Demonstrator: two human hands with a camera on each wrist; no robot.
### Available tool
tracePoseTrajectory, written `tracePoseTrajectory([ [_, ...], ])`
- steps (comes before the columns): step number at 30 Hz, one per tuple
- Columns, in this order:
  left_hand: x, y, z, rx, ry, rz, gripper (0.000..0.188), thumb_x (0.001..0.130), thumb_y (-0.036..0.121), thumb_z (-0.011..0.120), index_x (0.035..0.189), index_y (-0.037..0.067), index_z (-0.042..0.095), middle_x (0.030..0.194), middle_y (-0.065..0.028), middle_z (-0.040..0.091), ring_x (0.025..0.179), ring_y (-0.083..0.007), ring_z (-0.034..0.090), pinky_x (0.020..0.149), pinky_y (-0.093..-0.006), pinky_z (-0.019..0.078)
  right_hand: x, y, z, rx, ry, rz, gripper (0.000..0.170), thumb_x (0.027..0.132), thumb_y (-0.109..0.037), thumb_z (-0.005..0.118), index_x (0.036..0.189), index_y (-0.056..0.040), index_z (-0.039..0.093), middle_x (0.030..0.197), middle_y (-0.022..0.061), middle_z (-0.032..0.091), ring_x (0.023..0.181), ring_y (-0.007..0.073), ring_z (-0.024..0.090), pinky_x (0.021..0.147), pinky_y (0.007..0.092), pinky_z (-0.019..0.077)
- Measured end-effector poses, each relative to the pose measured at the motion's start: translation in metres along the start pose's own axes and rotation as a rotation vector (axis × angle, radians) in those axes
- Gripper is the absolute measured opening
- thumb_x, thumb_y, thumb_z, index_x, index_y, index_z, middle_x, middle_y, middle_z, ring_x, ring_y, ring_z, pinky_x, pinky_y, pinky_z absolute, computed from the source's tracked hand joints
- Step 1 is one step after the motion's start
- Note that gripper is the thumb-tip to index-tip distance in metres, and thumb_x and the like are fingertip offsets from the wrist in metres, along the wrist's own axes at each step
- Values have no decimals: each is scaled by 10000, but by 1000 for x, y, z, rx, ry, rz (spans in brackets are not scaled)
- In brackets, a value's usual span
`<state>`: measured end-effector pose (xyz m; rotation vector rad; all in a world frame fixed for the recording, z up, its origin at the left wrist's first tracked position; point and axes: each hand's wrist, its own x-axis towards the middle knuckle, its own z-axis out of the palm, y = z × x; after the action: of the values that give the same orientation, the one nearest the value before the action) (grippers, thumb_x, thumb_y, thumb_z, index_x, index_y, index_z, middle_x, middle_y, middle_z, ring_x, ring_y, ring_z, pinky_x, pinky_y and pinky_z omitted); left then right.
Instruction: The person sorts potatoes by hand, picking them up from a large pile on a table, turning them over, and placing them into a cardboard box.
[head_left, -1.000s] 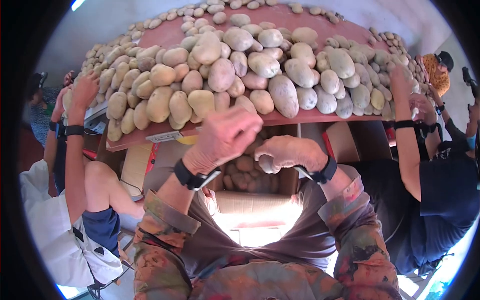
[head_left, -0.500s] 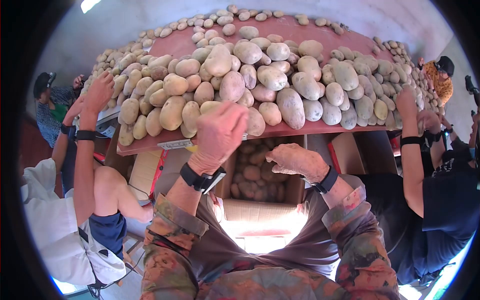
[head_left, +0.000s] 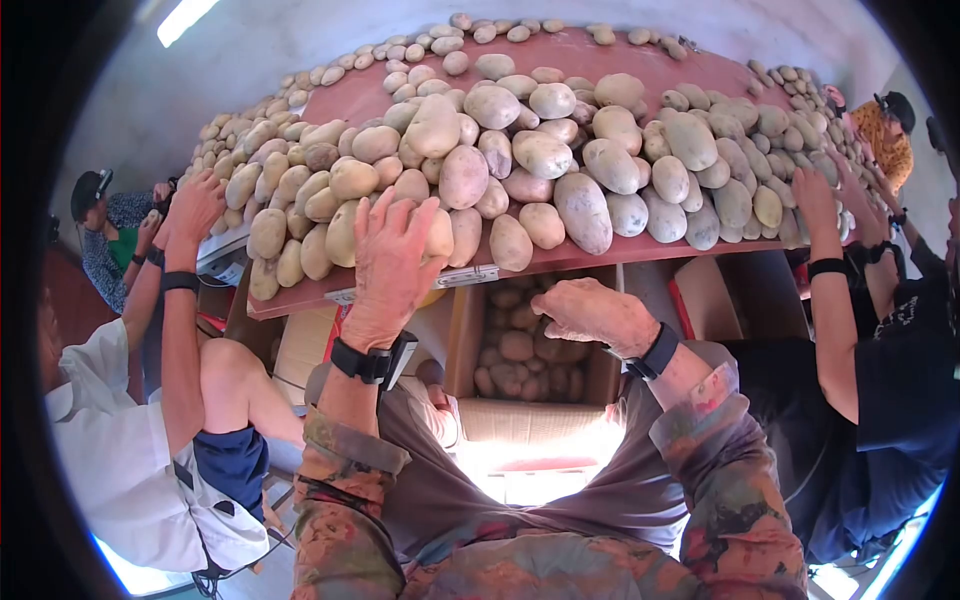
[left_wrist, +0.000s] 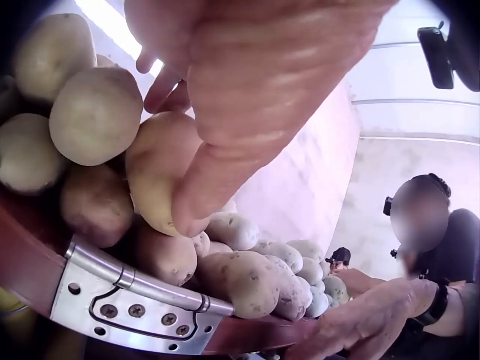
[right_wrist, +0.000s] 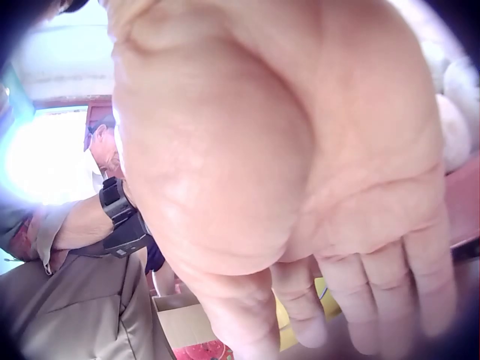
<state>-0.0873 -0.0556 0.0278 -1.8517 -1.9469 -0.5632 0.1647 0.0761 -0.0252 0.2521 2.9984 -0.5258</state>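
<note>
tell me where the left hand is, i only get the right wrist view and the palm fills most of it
Observer: The left hand is at the near side of the potato pile, its thumb touching a yellowish potato.
Operator: ok and what's under the other one
Observer: An open cardboard box with potatoes in it, seen past the right hand in the head view.

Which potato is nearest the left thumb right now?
In the left wrist view, the yellowish potato above the hinge, partly covered by the left hand. It alone sits between thumb and fingertips; the other potatoes lie outside.
</note>
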Motion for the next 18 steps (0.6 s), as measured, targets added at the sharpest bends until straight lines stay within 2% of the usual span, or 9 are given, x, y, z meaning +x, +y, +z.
tracePoseTrajectory([
  [2,1,3,-1,-9,-26,-18,740,608,163,860,1282,107,561,1182,-126,545,1224,-355,470,1140,-543,269,0,6,7,31,55,-65,314,830,-227,693,1046,-24,591,931,135,648,945,344,633,866,430,519],
  [6,7,16,-10,7,-90,-30,703,592,148,868,1231,111,576,1074,-121,515,1117,-332,504,1138,-544,276,1,7,9,27,14,-30,309,835,-230,692,1043,-24,591,947,142,657,963,344,636,874,432,520],
  [12,4,9,-1,-48,-6,46,720,592,127,859,1252,106,573,1172,-137,533,1134,-331,517,1134,-527,299,-1,2,-1,13,-8,-7,310,845,-242,695,1062,-40,604,945,142,662,971,342,638,874,435,524],
  [14,3,2,5,-64,-29,35,715,602,117,851,1260,105,570,1193,-138,534,1137,-335,519,1131,-523,308,0,-1,-3,-17,-57,36,315,844,-246,697,1067,-40,613,940,140,662,969,344,638,869,435,525],
  [18,3,6,3,-74,-13,70,702,625,88,822,1278,107,564,1202,-136,543,1135,-340,527,1119,-515,323,-1,-2,-3,7,-7,13,313,845,-246,695,1080,-52,625,959,134,667,991,342,636,874,433,523],
])
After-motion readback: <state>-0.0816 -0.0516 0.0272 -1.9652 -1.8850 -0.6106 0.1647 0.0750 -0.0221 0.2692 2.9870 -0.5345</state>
